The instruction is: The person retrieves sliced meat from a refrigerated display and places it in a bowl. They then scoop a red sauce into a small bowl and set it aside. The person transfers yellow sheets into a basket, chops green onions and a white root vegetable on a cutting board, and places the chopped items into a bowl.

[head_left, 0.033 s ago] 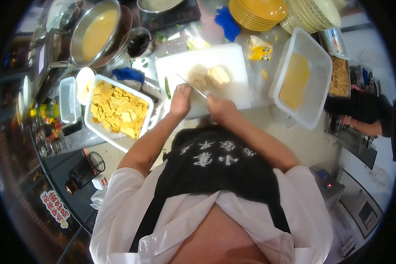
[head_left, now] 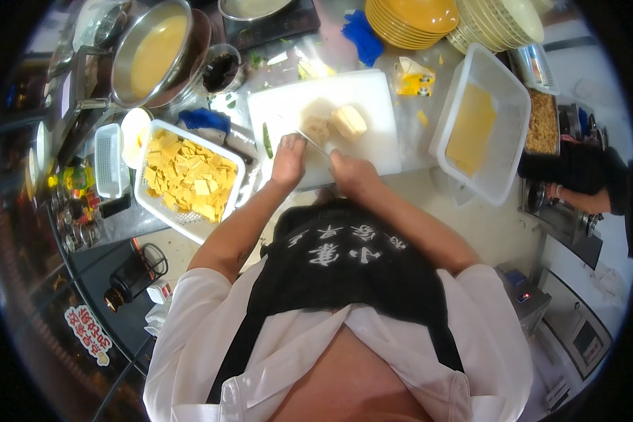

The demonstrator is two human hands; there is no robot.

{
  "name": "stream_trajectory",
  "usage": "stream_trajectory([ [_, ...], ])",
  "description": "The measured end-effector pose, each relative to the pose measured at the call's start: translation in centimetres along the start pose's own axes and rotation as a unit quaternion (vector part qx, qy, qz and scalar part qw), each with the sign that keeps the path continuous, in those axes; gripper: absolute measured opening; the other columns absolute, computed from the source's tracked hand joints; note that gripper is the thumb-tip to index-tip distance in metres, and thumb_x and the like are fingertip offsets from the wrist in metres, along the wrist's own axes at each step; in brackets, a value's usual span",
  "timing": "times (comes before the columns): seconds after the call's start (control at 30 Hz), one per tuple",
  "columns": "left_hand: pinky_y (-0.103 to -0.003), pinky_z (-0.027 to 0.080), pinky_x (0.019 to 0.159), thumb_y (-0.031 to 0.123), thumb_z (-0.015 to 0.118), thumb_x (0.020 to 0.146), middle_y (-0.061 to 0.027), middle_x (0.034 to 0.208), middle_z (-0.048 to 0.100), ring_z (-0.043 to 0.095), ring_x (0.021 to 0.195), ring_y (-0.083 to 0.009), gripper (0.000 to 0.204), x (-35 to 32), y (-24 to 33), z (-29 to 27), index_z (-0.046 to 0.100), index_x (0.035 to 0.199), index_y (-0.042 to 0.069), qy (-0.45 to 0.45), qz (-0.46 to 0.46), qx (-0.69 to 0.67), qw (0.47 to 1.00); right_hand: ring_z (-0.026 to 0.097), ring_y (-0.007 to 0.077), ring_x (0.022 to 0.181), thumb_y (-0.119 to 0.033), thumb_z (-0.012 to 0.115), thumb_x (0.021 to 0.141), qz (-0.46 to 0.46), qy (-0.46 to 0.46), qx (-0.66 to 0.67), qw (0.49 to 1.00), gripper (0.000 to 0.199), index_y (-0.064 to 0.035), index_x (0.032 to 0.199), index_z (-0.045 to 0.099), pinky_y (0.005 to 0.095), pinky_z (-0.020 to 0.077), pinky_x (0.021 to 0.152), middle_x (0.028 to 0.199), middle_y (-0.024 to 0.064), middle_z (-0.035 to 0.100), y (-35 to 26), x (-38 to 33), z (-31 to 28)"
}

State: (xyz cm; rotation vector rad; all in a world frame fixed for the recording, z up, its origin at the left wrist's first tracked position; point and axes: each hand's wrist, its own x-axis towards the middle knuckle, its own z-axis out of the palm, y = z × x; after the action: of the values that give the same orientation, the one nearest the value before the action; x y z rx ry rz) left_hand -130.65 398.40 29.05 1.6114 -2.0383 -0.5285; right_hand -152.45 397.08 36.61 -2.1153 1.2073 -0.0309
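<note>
The right hand (head_left: pixel 350 172) is clenching a knife (head_left: pixel 315 144) by its handle while the left hand (head_left: pixel 288 159) is resting curled beside it, its grip unclear, near pale, soft-looking, probably crumbly blocks (head_left: pixel 334 122) lying mid-board on the white cutting board (head_left: pixel 373 151), best steadied gently from the sides.

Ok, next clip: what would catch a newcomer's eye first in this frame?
Probably the white basket heaped with bright yellow cut pieces, left of the white cutting board. Next, the two hands at the board's near edge: the right hand seems to hold a knife angled toward pale chunks of food, with the left hand beside it. Stacked yellow plates stand at the far side.
</note>
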Motion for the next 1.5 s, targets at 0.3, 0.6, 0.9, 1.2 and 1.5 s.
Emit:
stream_trajectory([
  [0.3, -0.05, 0.046, 0.089, -0.003, 0.056, 0.082, -0.0234, 0.106, 0.057, 0.052, 0.103, -0.044, 0.021, 0.2, -0.1, -0.4, 0.058, 0.103, -0.003, 0.01, 0.024, 0.008, 1.0, 0.066, 0.0441, 0.082, -0.015, 0.054, 0.095, -0.006, 0.015, 0.001, 1.0, 0.018, -0.0019, 0.108, 0.052, 0.054, 0.0516, 0.069, 0.087, 0.0219, 0.068, 0.0, 0.1, 0.9],
  [0.6, -0.05, 0.047, 0.089, -0.006, 0.055, 0.077, -0.0236, 0.105, 0.057, 0.053, 0.102, -0.0442, 0.021, -0.4, 0.1, -0.5, 0.057, 0.098, -0.002, 0.018, 0.025, -0.001, 1.0, 0.066, 0.0448, 0.079, -0.015, 0.054, 0.095, -0.02, 0.021, 0.015, 0.999, 0.018, -0.0019, 0.107, 0.052, 0.0534, 0.0513, 0.067, 0.084, 0.0217, 0.068, 0.1, 0.1, 1.4],
  [0.9, -0.049, 0.047, 0.088, -0.005, 0.054, 0.081, -0.0236, 0.103, 0.057, 0.051, 0.102, -0.0454, 0.017, -0.3, -0.2, -0.9, 0.057, 0.097, -0.001, 0.012, 0.029, -0.012, 0.999, 0.064, 0.0437, 0.072, -0.012, 0.055, 0.092, -0.056, 0.078, 0.022, 0.995, 0.016, -0.0024, 0.104, 0.053, 0.0546, 0.0495, 0.063, 0.076, 0.0202, 0.065, 0.4, 0.7, 2.7],
  [1.2, -0.049, 0.047, 0.087, -0.005, 0.055, 0.081, -0.0228, 0.102, 0.058, 0.052, 0.1, -0.0445, 0.016, -0.6, -0.7, -1.0, 0.058, 0.096, -0.001, -0.012, 0.016, 0.0, 1.0, 0.063, 0.0431, 0.07, -0.011, 0.055, 0.092, -0.074, 0.089, 0.023, 0.993, 0.015, -0.002, 0.104, 0.052, 0.054, 0.0487, 0.061, 0.074, 0.0192, 0.064, 0.1, 0.6, 2.5],
  [1.5, -0.05, 0.047, 0.084, -0.002, 0.057, 0.082, -0.0217, 0.1, 0.058, 0.052, 0.096, -0.0436, 0.013, -1.2, -0.8, -0.6, 0.058, 0.095, -0.001, 0.012, 0.027, 0.001, 1.0, 0.065, 0.0423, 0.074, -0.011, 0.055, 0.092, -0.058, 0.061, 0.004, 0.996, 0.016, -0.002, 0.105, 0.052, 0.0544, 0.05, 0.064, 0.078, 0.0184, 0.067, 0.0, 0.4, 2.3],
])
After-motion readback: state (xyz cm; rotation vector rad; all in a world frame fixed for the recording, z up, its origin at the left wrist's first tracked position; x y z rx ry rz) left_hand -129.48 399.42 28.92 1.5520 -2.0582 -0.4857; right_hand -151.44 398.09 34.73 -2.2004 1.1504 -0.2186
